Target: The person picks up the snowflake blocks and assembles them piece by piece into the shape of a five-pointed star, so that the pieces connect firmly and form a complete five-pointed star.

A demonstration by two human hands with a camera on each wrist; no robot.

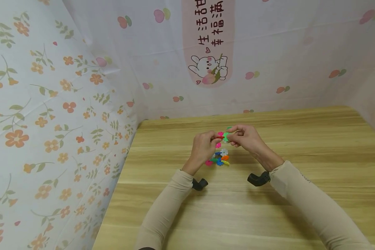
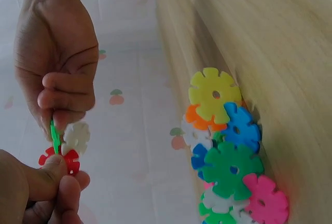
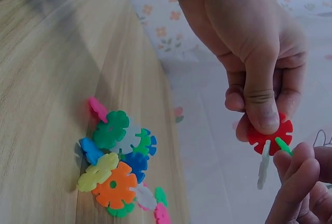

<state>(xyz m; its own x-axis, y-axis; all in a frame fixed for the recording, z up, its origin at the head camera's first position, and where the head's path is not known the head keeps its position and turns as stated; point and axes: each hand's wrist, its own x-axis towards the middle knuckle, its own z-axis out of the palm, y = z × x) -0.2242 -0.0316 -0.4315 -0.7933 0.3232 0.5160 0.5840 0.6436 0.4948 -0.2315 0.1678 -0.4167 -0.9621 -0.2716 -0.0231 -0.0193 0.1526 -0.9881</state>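
Above the counter [image 1: 315,139], toward its far edge, the left fingers [image 3: 262,105] pinch a red notched disc [image 3: 282,130], while at its right rim the right fingers [image 2: 67,83] pinch a green disc [image 2: 55,136] crosswise to its face.

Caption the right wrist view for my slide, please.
Left hand pinching a red notched disc, right hand a green one, near a cluster of colourful discs.

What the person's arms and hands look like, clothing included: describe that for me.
The left sleeve and right sleeve are beige and close-fitting, reaching the wrists. The right one bears a small dark marking, too small to read. Beside each cuff juts a black, bent piece, left and right. The left hand and right hand wear no gloves.
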